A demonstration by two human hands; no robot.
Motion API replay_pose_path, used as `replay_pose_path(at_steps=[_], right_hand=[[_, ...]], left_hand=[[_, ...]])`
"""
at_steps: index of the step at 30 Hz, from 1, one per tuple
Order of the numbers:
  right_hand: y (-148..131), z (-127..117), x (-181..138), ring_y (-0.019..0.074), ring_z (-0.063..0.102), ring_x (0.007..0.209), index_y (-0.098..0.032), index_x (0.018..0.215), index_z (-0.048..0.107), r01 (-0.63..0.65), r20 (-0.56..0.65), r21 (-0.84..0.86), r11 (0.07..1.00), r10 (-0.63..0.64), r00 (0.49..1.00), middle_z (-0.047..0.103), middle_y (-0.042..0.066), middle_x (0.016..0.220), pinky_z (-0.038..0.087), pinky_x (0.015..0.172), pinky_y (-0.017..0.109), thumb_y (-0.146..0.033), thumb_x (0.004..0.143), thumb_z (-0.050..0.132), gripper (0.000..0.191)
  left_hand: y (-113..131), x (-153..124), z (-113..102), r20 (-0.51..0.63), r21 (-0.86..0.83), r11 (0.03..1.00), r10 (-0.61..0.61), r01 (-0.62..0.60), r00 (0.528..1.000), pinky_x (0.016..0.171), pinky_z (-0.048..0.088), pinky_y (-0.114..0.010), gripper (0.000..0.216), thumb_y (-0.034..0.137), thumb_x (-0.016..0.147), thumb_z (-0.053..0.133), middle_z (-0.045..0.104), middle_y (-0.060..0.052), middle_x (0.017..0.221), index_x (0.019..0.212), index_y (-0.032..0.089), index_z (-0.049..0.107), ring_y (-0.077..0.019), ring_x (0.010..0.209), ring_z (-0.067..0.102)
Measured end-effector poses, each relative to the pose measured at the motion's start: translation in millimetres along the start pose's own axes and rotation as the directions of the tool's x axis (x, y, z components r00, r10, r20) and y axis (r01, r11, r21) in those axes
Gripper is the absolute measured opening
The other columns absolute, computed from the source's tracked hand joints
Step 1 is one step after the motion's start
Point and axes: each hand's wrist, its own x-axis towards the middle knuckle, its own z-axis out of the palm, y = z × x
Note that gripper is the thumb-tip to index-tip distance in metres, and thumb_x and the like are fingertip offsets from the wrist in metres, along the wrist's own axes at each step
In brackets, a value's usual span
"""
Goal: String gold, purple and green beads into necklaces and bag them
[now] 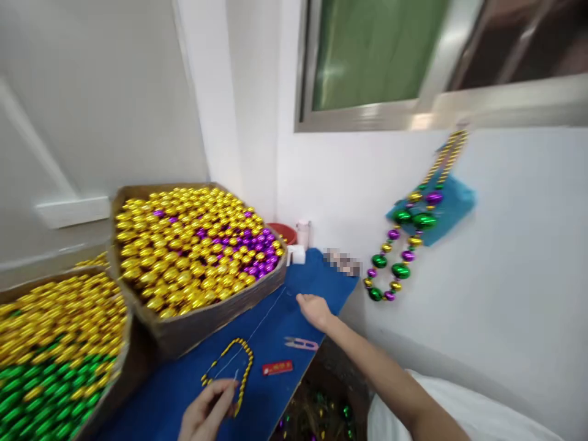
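At the near edge, my left hand (209, 411) pinches a white thread (236, 375), whose tip sticks up from the fingertips. A loop of small gold beads (249, 361) lies on the blue table cover (280, 327) and passes by these fingers. From the loop a thin thread runs diagonally up the cover toward the cardboard box. My right hand (315, 311) is closed farther back, over the cover; what its fingers hold is hidden. Pink-handled thread snips (301, 343) and a small red packet (277, 367) lie between the two hands.
A cardboard box (229, 306) full of gold and purple beads stands on the left. Another holds gold and green beads (55, 343). A finished-looking bead necklace (400, 270) hangs on the wall below the window. A white sack (441, 404) sits at lower right.
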Motion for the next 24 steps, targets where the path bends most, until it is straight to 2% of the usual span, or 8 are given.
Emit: replay_pose_path(at_steps=[2, 5, 7, 9, 12, 18, 24], right_hand=[[-38.9, -8.4, -20.3, 0.0138, 0.062, 0.083, -0.015, 0.105, 0.057, 0.074, -0.060, 0.151, 0.986, -0.066, 0.996, 0.063, 0.004, 0.096, 0.052, 0.073, 0.032, -0.029, 0.093, 0.049, 0.021], [-89.9, -22.9, -57.0, 0.0116, 0.062, 0.085, -0.019, 0.104, 0.057, 0.228, -0.137, 0.394, 0.890, -0.188, 0.973, 0.066, 0.004, 0.095, 0.049, 0.076, 0.024, -0.024, 0.096, 0.037, 0.022], [-113.8, -32.4, -76.8, 0.0119, 0.063, 0.082, -0.021, 0.101, 0.058, 0.298, -0.180, 0.510, 0.807, -0.238, 0.954, 0.067, 0.003, 0.090, 0.048, 0.074, 0.022, -0.024, 0.095, 0.039, 0.020], [-130.9, -38.8, -89.1, 0.0129, 0.063, 0.079, -0.022, 0.098, 0.060, 0.347, -0.257, 0.601, 0.720, -0.236, 0.937, 0.067, 0.003, 0.086, 0.048, 0.072, 0.023, -0.024, 0.093, 0.042, 0.018], [-144.4, -40.5, -94.9, 0.0139, 0.063, 0.075, -0.021, 0.095, 0.061, 0.396, -0.342, 0.645, 0.653, -0.217, 0.914, 0.068, 0.003, 0.083, 0.049, 0.070, 0.024, -0.022, 0.092, 0.044, 0.017], [-143.9, -33.7, -97.4, 0.0142, 0.063, 0.071, -0.020, 0.096, 0.061, 0.456, -0.374, 0.579, 0.675, -0.277, 0.885, 0.067, 0.004, 0.079, 0.049, 0.068, 0.025, -0.022, 0.092, 0.043, 0.019], [-148.0, -31.7, -102.7, 0.0139, 0.062, 0.066, -0.021, 0.094, 0.061, 0.475, -0.393, 0.551, 0.687, -0.289, 0.873, 0.067, 0.003, 0.075, 0.049, 0.063, 0.025, -0.022, 0.092, 0.043, 0.018]], left_hand=[[12.0, -11.9, -0.7, 0.031, -0.032, 0.999, -0.008, 0.009, 0.999, 0.065, 0.047, -0.025, 0.033, 0.045, 0.063, 0.074, 0.062, -0.002, 0.072, 0.077, 0.016, 0.069, -0.0139, 0.067, 0.053], [21.5, -21.3, -0.9, 0.021, -0.099, 0.995, 0.013, -0.011, 1.000, 0.064, 0.045, -0.023, 0.026, 0.040, 0.072, 0.069, 0.060, -0.001, 0.066, 0.077, 0.015, 0.068, -0.0114, 0.063, 0.051], [21.7, -24.5, -2.6, 0.007, -0.120, 0.992, 0.031, -0.030, 0.999, 0.062, 0.042, -0.022, 0.023, 0.036, 0.074, 0.068, 0.058, 0.000, 0.062, 0.077, 0.014, 0.068, -0.0098, 0.061, 0.050], [20.7, -28.6, -5.2, 0.003, -0.120, 0.992, 0.043, -0.042, 0.999, 0.061, 0.041, -0.021, 0.020, 0.034, 0.075, 0.068, 0.058, 0.000, 0.062, 0.077, 0.014, 0.068, -0.0088, 0.060, 0.049], [20.7, -34.2, -9.8, -0.011, -0.114, 0.992, 0.055, -0.056, 0.998, 0.060, 0.040, -0.021, 0.019, 0.033, 0.075, 0.068, 0.059, 0.000, 0.064, 0.078, 0.014, 0.069, -0.0084, 0.060, 0.049], [22.5, -35.6, -15.6, -0.094, -0.136, 0.988, 0.055, -0.067, 0.994, 0.059, 0.040, -0.020, 0.020, 0.034, 0.073, 0.070, 0.060, -0.001, 0.067, 0.077, 0.014, 0.070, -0.0087, 0.061, 0.050], [23.4, -36.1, -15.7, -0.128, -0.151, 0.985, 0.066, -0.086, 0.990, 0.059, 0.040, -0.021, 0.022, 0.035, 0.071, 0.071, 0.061, -0.002, 0.068, 0.077, 0.014, 0.070, -0.0098, 0.061, 0.050]])
